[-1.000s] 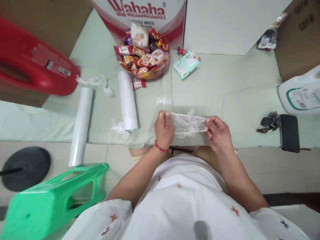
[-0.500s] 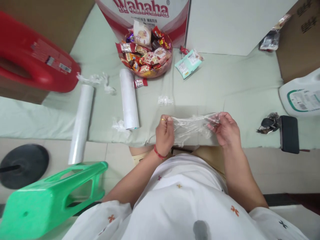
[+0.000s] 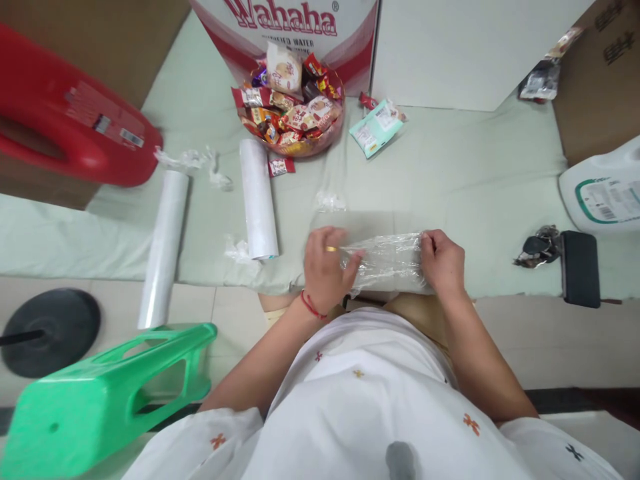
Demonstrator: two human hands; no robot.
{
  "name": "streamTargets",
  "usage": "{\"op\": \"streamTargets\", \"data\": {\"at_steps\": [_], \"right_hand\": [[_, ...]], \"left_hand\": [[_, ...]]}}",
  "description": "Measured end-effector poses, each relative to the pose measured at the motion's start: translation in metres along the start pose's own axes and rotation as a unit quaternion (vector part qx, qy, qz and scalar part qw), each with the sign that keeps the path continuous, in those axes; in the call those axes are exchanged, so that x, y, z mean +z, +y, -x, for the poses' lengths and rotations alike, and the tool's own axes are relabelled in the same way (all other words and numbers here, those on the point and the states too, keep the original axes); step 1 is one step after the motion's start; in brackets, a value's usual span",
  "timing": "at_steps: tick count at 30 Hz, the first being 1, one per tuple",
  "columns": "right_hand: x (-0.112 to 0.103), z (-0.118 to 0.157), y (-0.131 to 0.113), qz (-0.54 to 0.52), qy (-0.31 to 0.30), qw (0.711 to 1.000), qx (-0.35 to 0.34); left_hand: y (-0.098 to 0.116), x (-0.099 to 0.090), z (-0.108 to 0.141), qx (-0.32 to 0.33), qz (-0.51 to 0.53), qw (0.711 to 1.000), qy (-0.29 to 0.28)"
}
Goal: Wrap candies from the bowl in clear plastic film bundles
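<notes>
Now the right hand (image 3: 443, 261) had its fingers closed on one end of the thin clear plastic (image 3: 387, 257), pulling it out flat. The left hand (image 3: 325, 267) was partly open at the other end, its thumb by the plastic. The plastic was between the hands, near the table's (image 3: 480, 193) front edge. A white roll (image 3: 258, 200) lay to its left.

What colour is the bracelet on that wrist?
The bracelet is red, clearest in the head view.
</notes>
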State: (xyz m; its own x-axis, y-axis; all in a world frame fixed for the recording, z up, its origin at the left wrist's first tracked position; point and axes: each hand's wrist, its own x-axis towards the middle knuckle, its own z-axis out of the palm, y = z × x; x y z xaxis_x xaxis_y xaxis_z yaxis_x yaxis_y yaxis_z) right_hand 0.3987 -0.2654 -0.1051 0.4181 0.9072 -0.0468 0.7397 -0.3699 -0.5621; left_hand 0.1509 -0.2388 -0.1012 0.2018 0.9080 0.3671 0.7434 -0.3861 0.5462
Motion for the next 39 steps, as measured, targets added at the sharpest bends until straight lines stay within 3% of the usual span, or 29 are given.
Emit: {"op": "streamTargets", "data": {"at_steps": [2,4,8,13,16,19,24,28,33,39], "right_hand": [[0.001,-0.001,0.001,-0.016,-0.002,1.000,-0.001],[0.000,-0.002,0.002,-0.028,-0.003,1.000,0.001],[-0.002,-0.003,0.007,-0.035,-0.004,0.999,0.006],[-0.005,-0.002,0.009,-0.047,-0.007,0.999,0.008],[-0.005,-0.003,0.009,-0.060,-0.013,0.998,0.013],[-0.004,-0.004,0.010,-0.059,-0.015,0.998,0.015],[-0.004,-0.004,0.011,-0.062,-0.011,0.998,0.010],[-0.006,-0.002,0.011,-0.075,-0.013,0.997,0.021],[-0.006,-0.002,0.014,-0.085,-0.013,0.996,0.030],[-0.009,0.005,0.015,-0.090,-0.015,0.995,0.035]], "left_hand": [[0.001,0.002,-0.002,0.110,0.002,0.992,-0.054],[-0.003,0.004,-0.007,0.157,-0.019,0.980,-0.117],[-0.018,0.010,-0.020,0.130,-0.024,0.971,-0.198],[-0.027,0.008,-0.030,0.012,0.077,0.983,-0.166],[-0.026,0.005,-0.029,0.057,0.085,0.982,-0.159],[-0.025,0.006,-0.026,0.142,0.045,0.967,-0.206],[-0.028,0.012,-0.024,0.128,0.018,0.958,-0.257],[-0.031,0.010,-0.028,0.084,0.088,0.961,-0.249],[-0.033,0.002,-0.033,-0.026,0.215,0.953,-0.211],[-0.028,0.009,-0.041,-0.157,0.298,0.938,-0.086]]}}
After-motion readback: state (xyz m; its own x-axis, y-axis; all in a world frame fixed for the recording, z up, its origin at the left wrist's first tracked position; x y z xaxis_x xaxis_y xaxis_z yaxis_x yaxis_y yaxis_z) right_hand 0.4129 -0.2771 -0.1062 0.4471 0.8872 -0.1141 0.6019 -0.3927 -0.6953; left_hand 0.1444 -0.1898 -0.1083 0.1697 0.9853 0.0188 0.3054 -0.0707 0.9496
